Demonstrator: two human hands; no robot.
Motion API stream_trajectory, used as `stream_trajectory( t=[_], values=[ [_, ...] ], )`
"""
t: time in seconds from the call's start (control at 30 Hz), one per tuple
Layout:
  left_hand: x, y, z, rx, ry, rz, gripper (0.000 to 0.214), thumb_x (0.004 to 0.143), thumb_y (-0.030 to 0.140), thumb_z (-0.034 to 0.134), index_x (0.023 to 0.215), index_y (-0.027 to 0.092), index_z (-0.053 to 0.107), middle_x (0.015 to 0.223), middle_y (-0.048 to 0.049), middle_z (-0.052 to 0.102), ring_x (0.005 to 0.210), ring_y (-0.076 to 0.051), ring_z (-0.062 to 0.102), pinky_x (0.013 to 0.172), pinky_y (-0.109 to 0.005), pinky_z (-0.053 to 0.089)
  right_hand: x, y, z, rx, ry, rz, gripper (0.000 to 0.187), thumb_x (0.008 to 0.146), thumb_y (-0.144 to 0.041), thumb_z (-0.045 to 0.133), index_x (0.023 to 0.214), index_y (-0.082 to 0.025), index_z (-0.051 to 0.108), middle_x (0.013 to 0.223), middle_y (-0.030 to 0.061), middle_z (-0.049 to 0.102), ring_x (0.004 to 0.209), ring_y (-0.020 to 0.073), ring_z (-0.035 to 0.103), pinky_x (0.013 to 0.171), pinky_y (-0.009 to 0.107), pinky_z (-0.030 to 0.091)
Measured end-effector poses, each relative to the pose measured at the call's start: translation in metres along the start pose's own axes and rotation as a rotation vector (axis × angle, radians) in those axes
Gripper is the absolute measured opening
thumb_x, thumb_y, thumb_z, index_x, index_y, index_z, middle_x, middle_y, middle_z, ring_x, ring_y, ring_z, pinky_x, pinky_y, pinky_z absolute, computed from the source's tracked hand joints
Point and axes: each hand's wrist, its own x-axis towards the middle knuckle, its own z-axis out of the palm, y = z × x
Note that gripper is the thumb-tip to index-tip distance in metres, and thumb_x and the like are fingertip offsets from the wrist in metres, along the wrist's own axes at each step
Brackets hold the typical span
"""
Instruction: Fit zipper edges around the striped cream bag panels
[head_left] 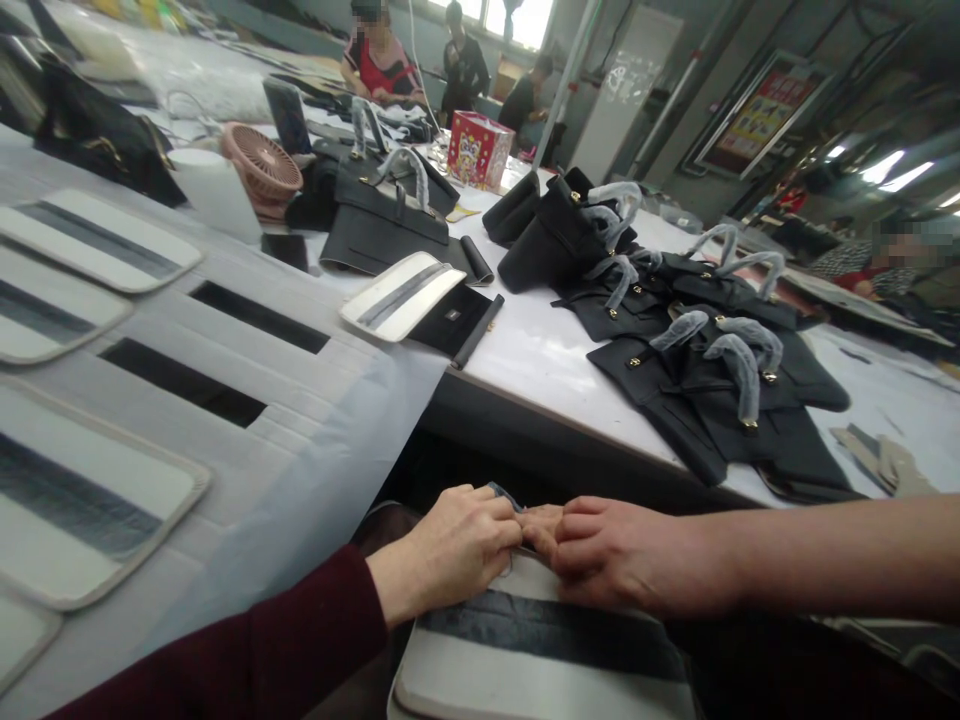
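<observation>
Head view: your left hand (450, 548) and right hand (630, 555) meet, fingers (581, 530) closed narrowly on the top edge of a cream-and-grey handbag panel (540, 665). It lies just below them, long axis crosswise, neither hand nearer; black bag pieces (712, 400) sit on the worktop (540, 370) beyond.

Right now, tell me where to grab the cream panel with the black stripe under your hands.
Grip the panel by its far edge, from above, where your left hand and right hand meet: it is flat and thin, so an edge pinches best.
</observation>
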Motion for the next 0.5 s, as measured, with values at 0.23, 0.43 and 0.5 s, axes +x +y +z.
stream_trajectory(
  t=[0.23,0.43,0.5],
  values=[
    [-0.003,-0.006,-0.005,-0.122,-0.021,0.005,0.020,0.092,0.023,0.052,0.098,0.028,0.071,0.100,0.0023,0.071,0.087,-0.019,0.064,0.075,-0.033,0.048,0.008,-0.003,-0.002,-0.098,-0.056,-0.172,0.022,0.097,-0.020,0.046,0.080,-0.021,0.061,0.097,0.0023,0.065,0.102,0.0196,0.055,0.117,0.037,0.027],
    [-0.004,-0.013,-0.006,-0.281,0.007,-0.109,0.017,0.085,0.019,0.059,0.090,0.027,0.074,0.095,0.0030,0.072,0.084,-0.016,0.066,0.071,-0.026,0.047,0.002,-0.008,0.005,-0.194,-0.078,-0.138,0.018,0.095,-0.018,0.051,0.080,-0.019,0.061,0.099,0.0013,0.066,0.106,0.0206,0.053,0.110,0.041,0.034],
    [-0.004,-0.014,-0.004,-0.305,0.011,-0.125,0.018,0.083,0.019,0.060,0.090,0.028,0.074,0.094,0.0034,0.072,0.084,-0.016,0.066,0.072,-0.025,0.046,0.000,-0.011,0.010,-0.178,-0.028,-0.056,0.014,0.093,-0.019,0.055,0.081,-0.020,0.062,0.097,-0.0009,0.067,0.103,0.0178,0.055,0.106,0.036,0.038]
  ],
)
